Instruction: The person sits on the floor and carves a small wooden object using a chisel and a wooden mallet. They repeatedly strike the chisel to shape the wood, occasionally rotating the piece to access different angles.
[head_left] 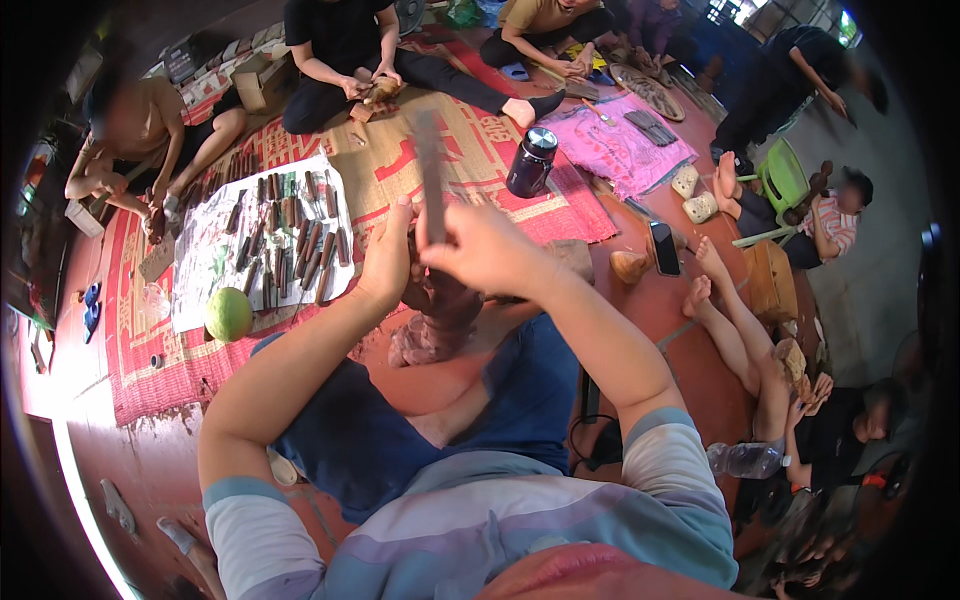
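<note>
Right hand (485,245) has its grip clamped round a blurry long flat tool (430,165), left hand (385,260)'s by the lumpy reddish-brown piece (438,335) between the legs (345,430), can't tell its grip tbh.

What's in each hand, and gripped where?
Right hand: a blurred, long flat tool, by its near end. Left hand: beside the brown carved piece; hold unclear.

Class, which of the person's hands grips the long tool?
The right hand, closed around the blurred tool; the left hand is by the brown object.
</note>
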